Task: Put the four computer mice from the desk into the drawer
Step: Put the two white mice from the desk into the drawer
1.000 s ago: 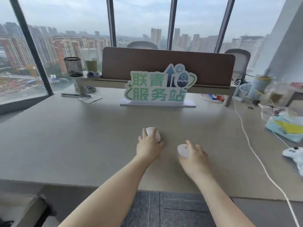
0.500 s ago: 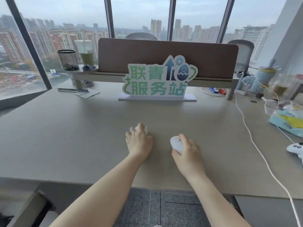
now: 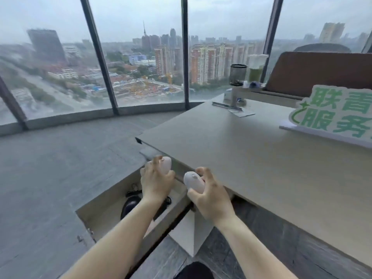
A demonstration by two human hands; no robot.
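Over the open drawer [image 3: 94,216] at the desk's [image 3: 261,168] near-left corner, the left hand [image 3: 156,182] grips a pale pink mouse [image 3: 166,163]; the right hand [image 3: 211,198] wraps a white mouse [image 3: 193,182]. A black mouse [image 3: 129,204] already lies inside. Each shell is judged light, rigid and smooth; side-wall grips suit them best.

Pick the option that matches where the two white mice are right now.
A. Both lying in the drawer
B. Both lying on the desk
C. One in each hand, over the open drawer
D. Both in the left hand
C: the left hand grips one white mouse, the right hand the other white mouse, by the open drawer.
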